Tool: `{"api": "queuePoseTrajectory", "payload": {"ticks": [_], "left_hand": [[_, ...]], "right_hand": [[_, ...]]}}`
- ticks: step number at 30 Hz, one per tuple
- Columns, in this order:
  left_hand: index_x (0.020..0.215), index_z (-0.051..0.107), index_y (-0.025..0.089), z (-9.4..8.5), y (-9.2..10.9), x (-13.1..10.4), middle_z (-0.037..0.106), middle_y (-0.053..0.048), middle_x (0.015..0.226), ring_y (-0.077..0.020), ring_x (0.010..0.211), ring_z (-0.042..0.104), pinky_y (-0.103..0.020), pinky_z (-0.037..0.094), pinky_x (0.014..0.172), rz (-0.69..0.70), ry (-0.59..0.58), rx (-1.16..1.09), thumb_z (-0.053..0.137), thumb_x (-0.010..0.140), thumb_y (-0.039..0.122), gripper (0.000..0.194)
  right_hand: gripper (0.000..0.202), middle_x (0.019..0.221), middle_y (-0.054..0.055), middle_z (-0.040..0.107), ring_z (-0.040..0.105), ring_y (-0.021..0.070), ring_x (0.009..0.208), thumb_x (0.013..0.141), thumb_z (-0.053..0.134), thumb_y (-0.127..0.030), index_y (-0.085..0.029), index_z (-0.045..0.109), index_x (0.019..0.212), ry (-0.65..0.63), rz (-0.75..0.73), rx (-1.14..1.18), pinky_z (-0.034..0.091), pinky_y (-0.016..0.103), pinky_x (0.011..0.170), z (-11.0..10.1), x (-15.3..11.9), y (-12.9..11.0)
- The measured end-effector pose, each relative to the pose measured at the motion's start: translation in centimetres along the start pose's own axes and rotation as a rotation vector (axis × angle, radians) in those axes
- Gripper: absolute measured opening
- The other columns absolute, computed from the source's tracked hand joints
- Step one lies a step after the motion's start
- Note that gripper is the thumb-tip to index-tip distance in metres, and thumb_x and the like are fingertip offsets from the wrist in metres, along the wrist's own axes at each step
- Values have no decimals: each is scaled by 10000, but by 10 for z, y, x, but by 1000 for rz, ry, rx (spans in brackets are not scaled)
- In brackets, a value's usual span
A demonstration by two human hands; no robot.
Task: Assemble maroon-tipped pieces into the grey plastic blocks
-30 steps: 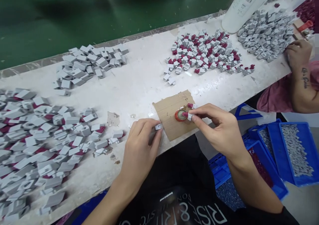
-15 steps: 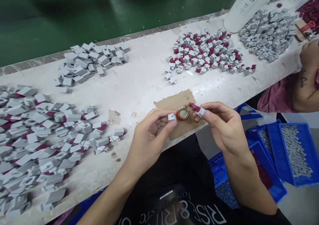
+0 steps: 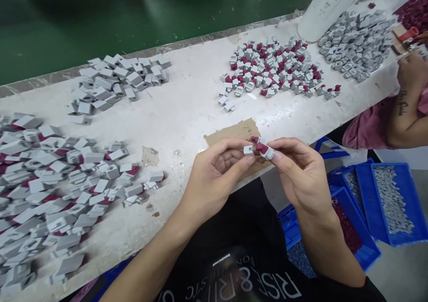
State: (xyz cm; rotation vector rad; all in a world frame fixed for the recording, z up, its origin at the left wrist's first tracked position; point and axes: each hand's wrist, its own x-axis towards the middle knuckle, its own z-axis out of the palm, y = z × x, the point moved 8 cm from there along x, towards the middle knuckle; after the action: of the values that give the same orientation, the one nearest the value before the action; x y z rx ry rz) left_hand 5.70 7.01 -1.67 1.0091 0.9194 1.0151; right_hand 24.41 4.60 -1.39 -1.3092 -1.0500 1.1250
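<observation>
My left hand (image 3: 217, 173) pinches a small grey block (image 3: 248, 150) between thumb and forefinger. Close to its right, my right hand (image 3: 297, 168) grips a grey and dark red piece (image 3: 265, 150) by its grey end, the red part pointing left towards the block. A narrow gap separates the two pieces. Under both hands lies a brown cardboard sheet (image 3: 234, 132) at the table's front edge. The round metal-rimmed object on it is hidden behind my fingers.
Grey blocks (image 3: 117, 81) lie back left, grey-red pieces (image 3: 67, 181) at left and more (image 3: 274, 68) back centre. A white bottle (image 3: 321, 12) stands by a grey heap (image 3: 357, 43). Another person's arm (image 3: 408, 101) is at right; blue bins (image 3: 413, 195) sit below.
My left hand has moved right, bringing the grey block close to the grey and red piece. The round object is now covered. The view has shifted slightly.
</observation>
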Motion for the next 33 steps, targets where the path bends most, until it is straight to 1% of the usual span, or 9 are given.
{"api": "queuePoseTrajectory", "payload": {"ticks": [7,11,17,20,23,25,28,30,33], "left_hand": [[1142,858,220,0,-1,0,912,-53,1072,-217,997,886,-353,749,947,2,-5,42,871,1031,231,113],[1106,866,230,-1,-1,-1,911,-51,1076,-224,992,882,-349,741,917,18,-40,80,887,1018,221,91],[1083,857,249,-8,7,-16,888,-38,1074,-213,1010,847,-327,687,886,66,-69,218,900,1023,222,79],[1120,825,270,-9,17,-31,870,-20,1070,-198,995,827,-314,661,868,89,-83,359,859,1065,253,67],[1151,773,283,-18,33,-43,833,-10,1051,-194,934,791,-323,629,821,183,-82,636,772,1096,193,106],[1202,745,295,-34,44,-48,810,-25,1067,-228,945,771,-368,616,841,287,-12,870,725,1098,190,149],[1197,711,288,-70,51,-50,770,-56,1035,-305,951,726,-476,585,907,395,143,1206,711,1083,270,116],[1162,683,280,-93,46,-49,752,-76,1022,-357,963,698,-557,559,960,364,196,1351,688,1075,303,90],[1166,633,329,-118,38,-51,735,-67,1036,-389,946,656,-627,528,997,293,224,1428,619,1077,321,90]], "right_hand": [[69,1101,33,892,873,239,1063,1040,872,-298,-315,909,1096,-72,-35,-36,739,388,977,4,0,-4],[54,1043,43,887,865,235,992,1010,903,-284,-298,925,1057,-126,-25,-87,750,379,911,7,1,-9],[99,1007,47,879,859,213,955,1004,901,-213,-296,935,1045,-252,0,-48,740,320,835,17,-4,-17],[164,1041,39,885,863,217,988,1027,866,-169,-313,922,1083,-328,-13,-62,739,330,856,23,-13,-19],[187,1166,53,895,856,260,1138,1060,828,-187,-324,910,1158,-397,-67,-198,732,416,988,27,-15,-22],[174,1189,65,893,851,275,1128,1072,808,-224,-313,901,1189,-297,-117,-333,724,446,975,14,-1,-22],[172,1150,70,878,828,258,961,1056,776,-270,-295,879,1192,84,-242,-561,703,430,837,-32,38,-24],[243,1272,93,849,805,263,1008,1040,723,-263,-290,843,1249,288,-328,-709,683,423,832,-64,65,-22],[367,1383,132,763,779,256,978,988,680,-220,-258,784,1337,406,-326,-862,663,413,817,-98,106,-7]]}}
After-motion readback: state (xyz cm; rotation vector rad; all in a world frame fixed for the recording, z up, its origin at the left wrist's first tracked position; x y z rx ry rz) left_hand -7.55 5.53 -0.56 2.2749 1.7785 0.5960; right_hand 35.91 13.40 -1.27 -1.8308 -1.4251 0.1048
